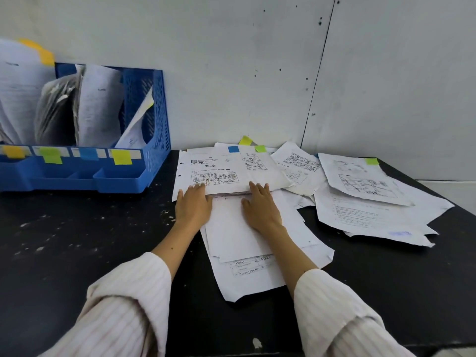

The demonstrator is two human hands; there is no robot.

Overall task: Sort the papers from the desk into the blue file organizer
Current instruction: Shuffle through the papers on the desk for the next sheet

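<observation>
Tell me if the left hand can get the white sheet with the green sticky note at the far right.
Probably not easily: the left hand rests on the centre stack, and the right hand lies between it and that white sheet.

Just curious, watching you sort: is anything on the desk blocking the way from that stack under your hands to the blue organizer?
Nothing visible does. Between the stack and the blue organizer lies only bare black desk.

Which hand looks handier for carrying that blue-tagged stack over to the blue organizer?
Probably the left hand: it rests on the stack's near-left edge, on the blue organizer's side. The right hand lies farther away.
</observation>
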